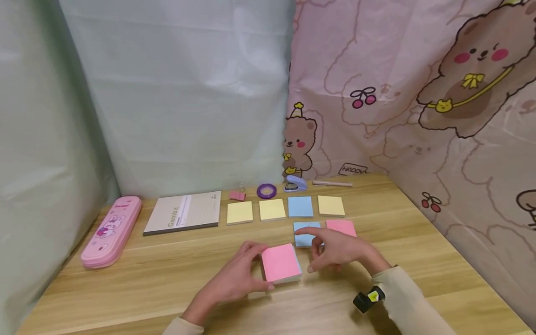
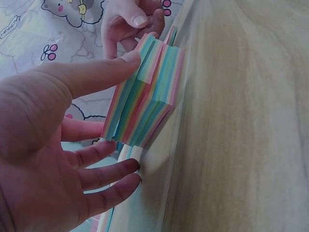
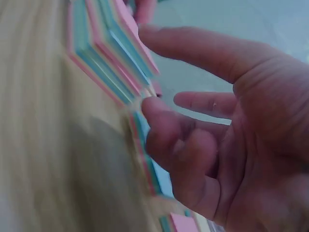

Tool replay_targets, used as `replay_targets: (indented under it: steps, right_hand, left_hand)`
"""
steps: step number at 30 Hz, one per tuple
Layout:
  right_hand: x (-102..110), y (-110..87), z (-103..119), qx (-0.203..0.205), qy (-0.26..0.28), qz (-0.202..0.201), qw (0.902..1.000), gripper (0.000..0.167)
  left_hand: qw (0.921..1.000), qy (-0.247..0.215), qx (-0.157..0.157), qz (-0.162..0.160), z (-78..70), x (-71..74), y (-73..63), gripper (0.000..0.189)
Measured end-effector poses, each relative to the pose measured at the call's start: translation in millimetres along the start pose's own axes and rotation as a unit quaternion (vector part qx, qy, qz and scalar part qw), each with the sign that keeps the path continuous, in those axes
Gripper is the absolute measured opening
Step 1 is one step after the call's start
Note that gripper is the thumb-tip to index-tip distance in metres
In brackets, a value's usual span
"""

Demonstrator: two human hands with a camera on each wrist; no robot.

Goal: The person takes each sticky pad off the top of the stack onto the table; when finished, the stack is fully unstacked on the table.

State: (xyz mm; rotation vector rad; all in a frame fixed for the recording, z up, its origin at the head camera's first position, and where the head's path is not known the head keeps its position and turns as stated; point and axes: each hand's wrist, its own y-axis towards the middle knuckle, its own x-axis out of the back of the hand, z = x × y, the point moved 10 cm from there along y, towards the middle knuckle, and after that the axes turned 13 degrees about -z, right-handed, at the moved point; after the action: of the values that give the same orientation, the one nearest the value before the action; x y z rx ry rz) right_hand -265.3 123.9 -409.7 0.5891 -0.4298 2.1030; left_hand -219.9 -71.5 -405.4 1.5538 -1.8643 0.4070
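A stack of multicoloured sticky note pads with a pink top (image 1: 281,264) sits near the front middle of the table. My left hand (image 1: 234,279) grips its upper part between thumb and index finger; the stack's striped sides (image 2: 145,92) show in the left wrist view, its layers slightly out of line. Just right of the stack hovers my right hand (image 1: 338,249), holding nothing, its index finger extended and the others loosely bent. Behind that hand lie a blue sticky note pad (image 1: 302,241), partly covered by it, and a pink sticky note pad (image 1: 341,226).
Farther back stand two yellow pads (image 1: 240,212), a blue pad (image 1: 300,206) and another yellow pad (image 1: 331,205) in a row. Behind are a pink binder clip (image 1: 237,196), purple tape roll (image 1: 260,191), stapler (image 1: 296,184) and pen (image 1: 332,184). Left: notebook (image 1: 197,211), pencil case (image 1: 110,232).
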Motion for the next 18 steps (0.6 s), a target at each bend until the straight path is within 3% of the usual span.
replay_targets:
  steps: [5, 18]
  right_hand:
    - [-24.4, -3.6, -1.7, -0.045, 0.052, 0.033, 0.9971, 0.098]
    - [-41.8, 2.2, -9.2, -0.061, 0.004, 0.012, 0.9980, 0.107]
  left_hand:
    - [1.0000, 0.002, -0.008, 0.001, -1.9, -1.0, -0.2, 0.092]
    - [0.9998, -0.004, -0.014, 0.010, -0.9, -3.1, 0.1, 0.088]
